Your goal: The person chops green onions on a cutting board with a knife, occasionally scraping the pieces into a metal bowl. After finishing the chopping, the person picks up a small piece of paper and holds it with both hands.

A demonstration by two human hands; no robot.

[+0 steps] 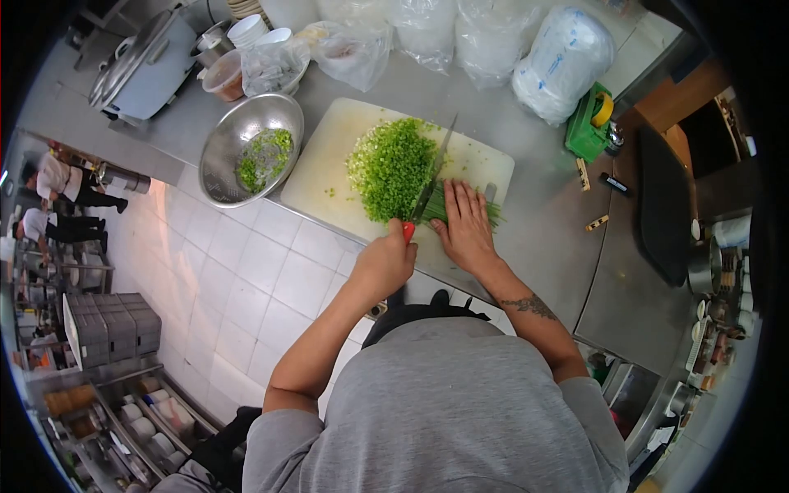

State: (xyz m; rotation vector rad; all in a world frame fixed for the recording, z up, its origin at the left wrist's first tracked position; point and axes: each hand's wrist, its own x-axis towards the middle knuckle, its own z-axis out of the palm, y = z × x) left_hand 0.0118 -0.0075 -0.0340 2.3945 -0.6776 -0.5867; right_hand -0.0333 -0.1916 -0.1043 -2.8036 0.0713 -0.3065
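Left hand (385,264) is gripping the knife (436,174) while the right hand (468,223), thumb spread, is pressing stems (433,207) on the board (316,177), chopped greens (394,168) crowding the knife, bags (423,33) standing behind, and a colander (223,156) holding more greens (282,148).

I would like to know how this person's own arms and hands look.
Grey short sleeves leave both forearms bare. The right forearm has a dark, patterned tattoo. The left hand and right hand wear no gloves.
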